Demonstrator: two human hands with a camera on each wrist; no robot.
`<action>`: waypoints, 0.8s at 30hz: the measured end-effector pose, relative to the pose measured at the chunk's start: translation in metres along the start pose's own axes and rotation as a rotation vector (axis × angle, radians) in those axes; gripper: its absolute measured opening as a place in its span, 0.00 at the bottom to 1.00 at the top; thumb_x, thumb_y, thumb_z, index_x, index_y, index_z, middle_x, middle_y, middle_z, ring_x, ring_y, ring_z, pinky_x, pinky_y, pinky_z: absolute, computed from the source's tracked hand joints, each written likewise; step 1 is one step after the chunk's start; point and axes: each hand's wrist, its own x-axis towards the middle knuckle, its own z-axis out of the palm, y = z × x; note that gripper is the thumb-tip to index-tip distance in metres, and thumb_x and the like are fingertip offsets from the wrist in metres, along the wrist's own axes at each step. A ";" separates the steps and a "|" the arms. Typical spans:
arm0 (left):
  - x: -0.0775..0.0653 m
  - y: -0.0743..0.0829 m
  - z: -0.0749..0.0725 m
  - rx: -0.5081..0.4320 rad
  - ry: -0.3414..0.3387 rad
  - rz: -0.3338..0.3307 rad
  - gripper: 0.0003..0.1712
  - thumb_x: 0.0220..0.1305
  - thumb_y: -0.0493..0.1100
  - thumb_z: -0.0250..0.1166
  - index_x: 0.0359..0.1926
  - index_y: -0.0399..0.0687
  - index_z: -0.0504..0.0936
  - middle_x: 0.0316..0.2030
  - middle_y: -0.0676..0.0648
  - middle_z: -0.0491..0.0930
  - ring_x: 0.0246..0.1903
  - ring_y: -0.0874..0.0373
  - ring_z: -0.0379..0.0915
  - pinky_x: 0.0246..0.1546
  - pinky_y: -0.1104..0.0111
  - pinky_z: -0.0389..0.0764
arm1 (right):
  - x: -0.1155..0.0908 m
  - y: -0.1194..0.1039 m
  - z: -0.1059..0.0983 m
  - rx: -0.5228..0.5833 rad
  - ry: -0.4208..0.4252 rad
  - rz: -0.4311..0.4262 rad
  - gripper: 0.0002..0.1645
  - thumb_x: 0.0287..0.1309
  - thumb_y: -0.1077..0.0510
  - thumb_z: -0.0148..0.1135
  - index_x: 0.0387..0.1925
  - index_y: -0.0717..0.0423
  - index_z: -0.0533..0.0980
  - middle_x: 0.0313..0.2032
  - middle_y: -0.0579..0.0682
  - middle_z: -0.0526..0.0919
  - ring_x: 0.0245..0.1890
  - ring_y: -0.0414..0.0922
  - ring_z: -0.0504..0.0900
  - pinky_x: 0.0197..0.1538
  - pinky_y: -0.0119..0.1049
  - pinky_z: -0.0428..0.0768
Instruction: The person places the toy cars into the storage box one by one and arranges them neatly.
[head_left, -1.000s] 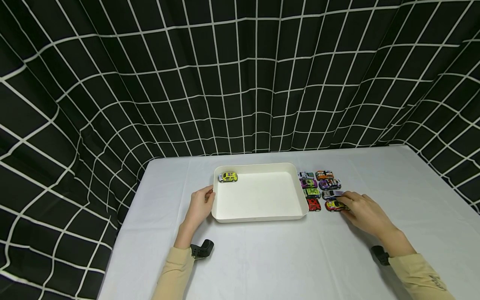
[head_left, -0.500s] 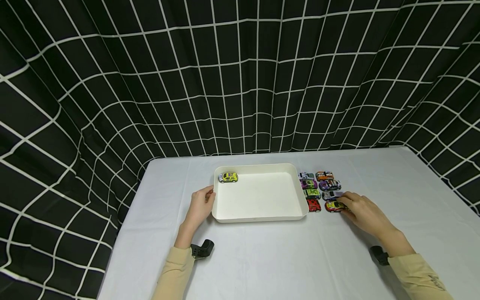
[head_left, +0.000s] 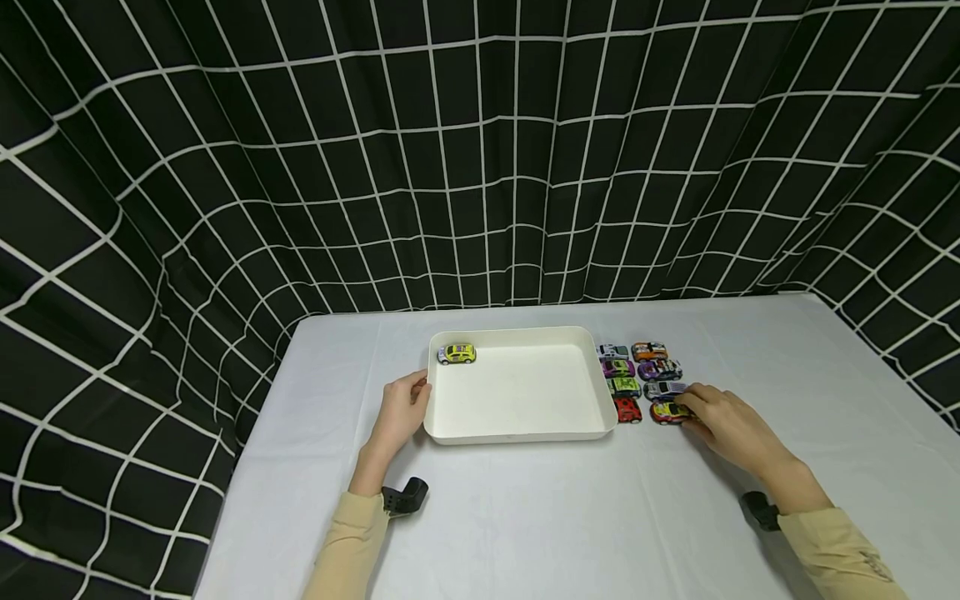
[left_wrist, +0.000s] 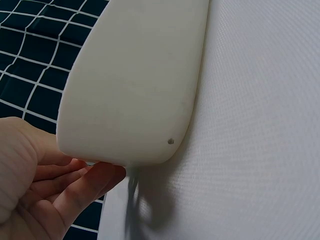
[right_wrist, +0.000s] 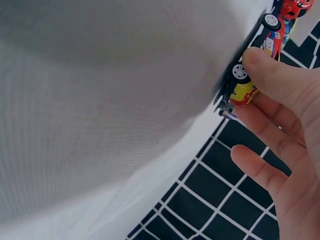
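Observation:
In the head view my left hand (head_left: 399,410) is at the left end of the white tray (head_left: 517,437). The left wrist view shows its thumb and curled fingers holding the tray's end wall (left_wrist: 125,100) near the rim. A yellow toy car (head_left: 456,354) sits in the tray's far left corner. Right of the tray, my right hand (head_left: 731,429) pinches a red and yellow toy car (head_left: 666,412). In the right wrist view the thumb presses the side of this toy car (right_wrist: 244,91), between its wheels, with fingers behind; the little finger stays apart.
More toy cars stand in two columns by the tray's right wall, among them a red one (head_left: 627,409), an orange one (head_left: 648,351) and a grey one (head_left: 660,389) next to the pinched car. A white cloth covers the table (head_left: 525,517). Behind hangs a black gridded curtain (head_left: 480,167).

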 end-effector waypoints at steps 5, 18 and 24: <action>0.000 0.000 0.000 0.001 -0.004 -0.009 0.17 0.63 0.30 0.56 0.51 0.23 0.74 0.38 0.34 0.80 0.35 0.50 0.78 0.34 0.66 0.82 | 0.003 -0.002 -0.002 -0.002 0.001 -0.004 0.18 0.36 0.66 0.72 0.34 0.64 0.78 0.34 0.56 0.78 0.34 0.53 0.78 0.33 0.49 0.77; 0.002 -0.001 0.000 -0.001 -0.001 -0.006 0.16 0.63 0.30 0.56 0.51 0.24 0.75 0.37 0.34 0.80 0.35 0.50 0.78 0.34 0.65 0.81 | 0.015 -0.007 -0.014 -0.021 0.014 -0.030 0.19 0.35 0.66 0.72 0.35 0.65 0.78 0.33 0.56 0.78 0.33 0.53 0.78 0.34 0.49 0.76; 0.001 -0.002 0.001 -0.001 -0.001 0.003 0.16 0.62 0.29 0.56 0.50 0.24 0.75 0.37 0.35 0.80 0.35 0.51 0.78 0.34 0.66 0.81 | 0.021 -0.010 -0.017 -0.023 0.003 -0.029 0.19 0.36 0.65 0.72 0.36 0.65 0.78 0.34 0.56 0.78 0.34 0.53 0.78 0.34 0.49 0.76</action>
